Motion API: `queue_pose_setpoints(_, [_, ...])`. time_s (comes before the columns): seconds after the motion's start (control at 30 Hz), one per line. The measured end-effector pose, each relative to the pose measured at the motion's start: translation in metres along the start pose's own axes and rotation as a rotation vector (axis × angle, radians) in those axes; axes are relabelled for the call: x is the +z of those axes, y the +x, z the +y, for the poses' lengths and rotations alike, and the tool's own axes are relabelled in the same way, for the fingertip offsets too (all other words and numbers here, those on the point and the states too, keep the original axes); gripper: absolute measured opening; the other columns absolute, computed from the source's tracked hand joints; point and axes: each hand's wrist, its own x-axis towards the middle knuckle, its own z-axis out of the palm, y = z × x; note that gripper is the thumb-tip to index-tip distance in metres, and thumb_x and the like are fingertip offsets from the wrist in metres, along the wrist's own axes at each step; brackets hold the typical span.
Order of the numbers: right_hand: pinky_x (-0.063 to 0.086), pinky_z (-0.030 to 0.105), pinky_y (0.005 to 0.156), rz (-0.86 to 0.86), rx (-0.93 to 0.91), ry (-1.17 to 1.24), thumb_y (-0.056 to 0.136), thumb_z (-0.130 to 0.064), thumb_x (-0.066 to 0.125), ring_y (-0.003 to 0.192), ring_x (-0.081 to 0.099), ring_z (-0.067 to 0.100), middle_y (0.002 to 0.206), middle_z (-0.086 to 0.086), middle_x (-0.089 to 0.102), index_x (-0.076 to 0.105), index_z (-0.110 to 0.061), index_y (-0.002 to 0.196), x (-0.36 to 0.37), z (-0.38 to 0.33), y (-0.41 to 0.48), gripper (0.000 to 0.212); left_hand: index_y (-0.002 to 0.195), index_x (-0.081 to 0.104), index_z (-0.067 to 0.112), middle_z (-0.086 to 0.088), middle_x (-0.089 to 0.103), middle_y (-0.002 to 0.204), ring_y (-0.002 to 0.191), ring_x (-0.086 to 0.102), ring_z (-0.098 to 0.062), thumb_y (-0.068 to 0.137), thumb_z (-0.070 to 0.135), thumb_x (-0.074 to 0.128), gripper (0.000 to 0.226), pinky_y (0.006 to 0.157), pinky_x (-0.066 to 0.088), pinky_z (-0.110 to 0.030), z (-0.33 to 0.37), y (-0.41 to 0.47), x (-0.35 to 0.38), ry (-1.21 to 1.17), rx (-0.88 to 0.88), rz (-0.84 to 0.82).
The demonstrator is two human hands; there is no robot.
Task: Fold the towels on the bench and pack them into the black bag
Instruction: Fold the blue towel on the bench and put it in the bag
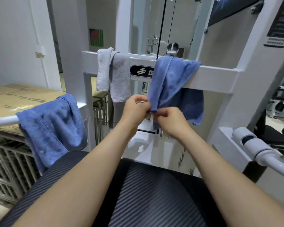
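At the white crossbar (216, 76), both hands pinch the bottom edge of the draped blue towel (169, 79), left hand (136, 107) beside right hand (168, 119). It's the taking-down step; next, I'd say, lift it clear to fold

Two towels (169, 79) on crossbar (216, 77) ahead — third towel (52, 122) on left rail (3, 120).

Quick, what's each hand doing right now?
Left hand: pinches the blue towel hanging on the crossbar.
Right hand: pinches the same towel's lower edge.
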Motion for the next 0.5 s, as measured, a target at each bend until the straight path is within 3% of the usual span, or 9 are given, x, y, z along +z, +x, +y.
queue_pose_setpoints(0.03, [0.048,0.026,0.063,-0.095,0.028,-0.063,0.085,-0.01,0.057,0.065,0.061,0.011,0.072,-0.002,0.069,0.076,-0.021,0.089,0.0,0.001,-0.01,0.022,0.087,0.058,0.013,-0.011,0.062,0.072,0.05,0.057,-0.018,0.084,-0.012,0.042,0.029,0.051,0.049,-0.025,0.003,-0.009,-0.003,-0.001,-0.021,-0.041])
queue_pose_setpoints(0.1, [0.048,0.024,0.057,-0.171,0.1,0.083,0.086,-0.004,0.054,0.07,0.068,0.015,0.077,0.005,0.071,0.073,-0.011,0.084,0.001,0.001,-0.027,0.021,0.093,0.061,0.008,-0.011,0.062,0.072,0.051,0.055,-0.017,0.083,-0.014,0.037,0.035,0.047,0.045,-0.023,0.008,-0.031,-0.009,0.14,-0.006,-0.133])
queue_pose_setpoints(0.2, [0.037,0.021,0.046,0.039,0.21,0.442,0.088,-0.003,0.046,0.053,0.056,0.02,0.065,0.012,0.055,0.06,-0.006,0.072,-0.01,0.002,-0.044,0.021,0.08,0.067,0.002,-0.01,0.06,0.067,0.059,0.048,-0.02,0.074,-0.014,0.037,0.034,0.051,0.041,-0.024,0.01,-0.07,-0.019,0.363,-0.03,-0.284])
queue_pose_setpoints(0.3, [0.045,0.027,0.056,0.1,0.237,0.593,0.094,-0.027,0.051,0.064,0.055,0.021,0.079,0.014,0.05,0.056,-0.008,0.087,-0.018,-0.003,-0.06,0.021,0.051,0.063,0.011,-0.007,0.055,0.053,0.051,0.046,-0.018,0.053,-0.004,0.036,0.031,0.049,0.036,-0.02,0.009,-0.114,-0.026,0.409,-0.136,-0.449])
queue_pose_setpoints(0.4, [0.055,0.04,0.084,0.043,0.179,0.566,0.083,-0.051,0.062,0.092,0.066,0.02,0.101,0.002,0.068,0.061,-0.014,0.108,-0.014,-0.009,-0.081,0.045,0.038,0.055,0.015,0.006,0.044,0.039,0.036,0.036,-0.005,0.049,-0.001,0.036,0.028,0.041,0.028,-0.014,0.009,-0.153,-0.033,0.571,-0.16,-0.649])
queue_pose_setpoints(0.5, [0.051,0.032,0.078,0.043,0.017,0.353,0.078,-0.031,0.07,0.086,0.063,0.015,0.093,-0.003,0.067,0.06,-0.014,0.1,-0.006,-0.018,-0.106,0.03,0.041,0.055,0.018,0.006,0.046,0.04,0.037,0.039,-0.005,0.053,-0.002,0.039,0.028,0.043,0.033,-0.015,0.016,-0.189,-0.039,0.646,-0.201,-0.832])
